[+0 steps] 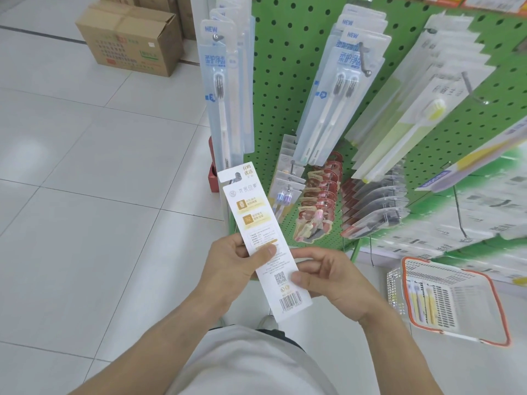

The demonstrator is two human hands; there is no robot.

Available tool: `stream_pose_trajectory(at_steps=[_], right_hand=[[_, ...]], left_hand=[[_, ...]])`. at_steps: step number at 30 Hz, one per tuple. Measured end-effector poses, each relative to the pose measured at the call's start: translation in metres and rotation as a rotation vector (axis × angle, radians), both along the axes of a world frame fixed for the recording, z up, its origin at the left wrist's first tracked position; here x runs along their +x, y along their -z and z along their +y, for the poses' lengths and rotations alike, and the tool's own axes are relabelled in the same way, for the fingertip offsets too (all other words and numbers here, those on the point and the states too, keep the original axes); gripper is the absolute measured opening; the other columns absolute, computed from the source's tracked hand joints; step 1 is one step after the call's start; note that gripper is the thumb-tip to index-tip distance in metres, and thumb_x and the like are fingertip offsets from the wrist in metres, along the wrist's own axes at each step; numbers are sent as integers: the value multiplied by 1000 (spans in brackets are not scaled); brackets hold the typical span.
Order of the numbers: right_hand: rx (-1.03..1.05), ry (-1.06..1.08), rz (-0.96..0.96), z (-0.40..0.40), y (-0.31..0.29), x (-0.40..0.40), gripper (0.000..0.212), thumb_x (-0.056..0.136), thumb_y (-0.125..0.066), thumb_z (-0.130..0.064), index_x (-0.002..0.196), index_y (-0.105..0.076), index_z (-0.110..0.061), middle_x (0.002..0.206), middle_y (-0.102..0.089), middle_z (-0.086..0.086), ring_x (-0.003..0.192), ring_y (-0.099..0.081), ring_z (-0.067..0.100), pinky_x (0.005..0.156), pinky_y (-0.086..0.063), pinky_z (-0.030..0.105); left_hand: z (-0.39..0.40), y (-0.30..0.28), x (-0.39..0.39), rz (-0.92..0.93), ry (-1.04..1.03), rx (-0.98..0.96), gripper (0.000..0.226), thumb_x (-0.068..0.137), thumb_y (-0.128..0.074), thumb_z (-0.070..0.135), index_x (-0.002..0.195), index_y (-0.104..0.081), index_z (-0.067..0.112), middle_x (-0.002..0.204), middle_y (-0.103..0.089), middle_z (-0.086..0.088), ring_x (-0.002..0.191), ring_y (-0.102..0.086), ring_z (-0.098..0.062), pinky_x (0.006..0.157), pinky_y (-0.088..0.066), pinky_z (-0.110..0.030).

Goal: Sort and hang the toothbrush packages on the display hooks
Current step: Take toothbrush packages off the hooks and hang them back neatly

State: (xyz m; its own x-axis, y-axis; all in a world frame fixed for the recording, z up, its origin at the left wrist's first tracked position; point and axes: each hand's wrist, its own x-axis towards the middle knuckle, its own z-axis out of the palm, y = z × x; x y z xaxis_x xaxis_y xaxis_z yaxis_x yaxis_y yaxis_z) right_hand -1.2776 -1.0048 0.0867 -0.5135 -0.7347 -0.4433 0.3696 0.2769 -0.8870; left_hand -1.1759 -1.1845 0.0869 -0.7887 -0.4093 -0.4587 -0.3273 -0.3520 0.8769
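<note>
Evidently both hands, left hand [228, 265] and right hand [332, 280], pinched the long white printed-card toothbrush package [263, 238] back-side up (before the green pegboard [282, 89]), which wanted flipping before hanging.

both hands gripping toothbrush package [263, 240], pegboard [285, 81]

You have open tiled floor [85, 172] to the left, but ahead the green pegboard [279, 89] is crowded with hanging toothbrush packages [225, 89], and a basket [453, 297] sits low on the right beside the shelves.
</note>
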Motion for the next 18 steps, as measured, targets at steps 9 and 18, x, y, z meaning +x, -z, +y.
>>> stream_pose_trajectory(at_steps=[9, 18], right_hand=[[9, 109, 44, 1, -4, -8, 27, 89, -68, 6, 115, -66, 2, 99, -76, 21, 80, -76, 27, 61, -57, 27], [-34, 45, -16, 4, 2, -7, 25, 94, -62, 2, 119, -59, 4, 107, -74, 24, 96, -74, 35, 81, -61, 42]], left_hand=[[0, -1, -2, 67, 159, -23, 39, 88, -71, -2, 123, -63, 15, 108, -78, -3, 98, -75, -22, 80, -61, -34], [0, 6, 3, 66, 194, -61, 42, 90, -70, -2, 127, -61, 16, 110, -77, -2, 101, -74, -24, 84, -60, -39]])
